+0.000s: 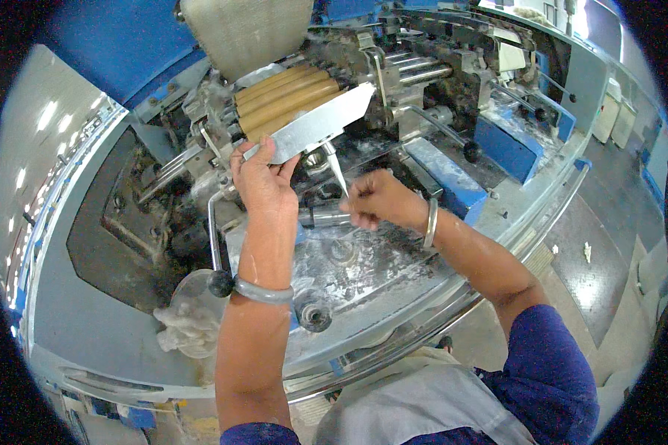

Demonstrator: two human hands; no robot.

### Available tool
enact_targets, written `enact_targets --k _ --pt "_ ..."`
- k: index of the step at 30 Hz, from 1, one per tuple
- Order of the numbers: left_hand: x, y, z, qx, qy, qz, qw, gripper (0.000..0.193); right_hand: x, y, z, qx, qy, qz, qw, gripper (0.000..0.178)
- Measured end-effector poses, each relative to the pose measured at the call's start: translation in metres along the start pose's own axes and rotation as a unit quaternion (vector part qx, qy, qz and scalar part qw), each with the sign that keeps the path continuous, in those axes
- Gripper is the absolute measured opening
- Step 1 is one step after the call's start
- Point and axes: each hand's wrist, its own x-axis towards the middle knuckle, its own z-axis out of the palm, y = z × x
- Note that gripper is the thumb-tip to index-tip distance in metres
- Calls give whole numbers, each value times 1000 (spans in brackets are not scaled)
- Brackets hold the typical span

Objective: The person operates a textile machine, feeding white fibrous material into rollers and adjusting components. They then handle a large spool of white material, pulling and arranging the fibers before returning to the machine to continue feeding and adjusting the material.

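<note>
My left hand (264,176) grips the lower left end of a flat pale grey metal plate (323,121), thumb on top and fingers beneath. The plate is tilted up to the right, its far end cut at a slant, in front of the yellow-brown rollers (286,96). A slim white tapered piece (336,169) runs down from under the plate's lower edge to my right hand (371,200). The fingers of that hand are closed in a pinch on its lower end. I cannot make out whether this piece is fibre or solid.
A lever with a black ball knob (220,282) stands beside my left forearm; another black knob (471,151) is at right. White fluff (189,326) lies at lower left. Blue boxes (445,178) and a curved metal rail (527,256) lie right. A raised beige cover (246,33) stands behind.
</note>
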Motion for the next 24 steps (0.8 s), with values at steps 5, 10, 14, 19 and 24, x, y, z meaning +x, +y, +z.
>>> enact_targets --k 5,10,14,19,24 --pt "2 0 0 -16 12 9 1000 32 -7 -1 -17 -338 98 -168 921 18" --pt "2 0 1 -7 9 12 1000 30 32 7 -17 -165 216 -257 927 23" --pt "4 -2 -2 -15 -23 17 999 45 68 18 -8 -155 220 -177 947 22" --pt "15 -6 -4 -67 -49 8 997 44 96 25 -5 -146 301 -276 901 9" --pt "15 -6 -5 3 -71 -29 997 47 104 30 -2 -167 333 -329 868 10"
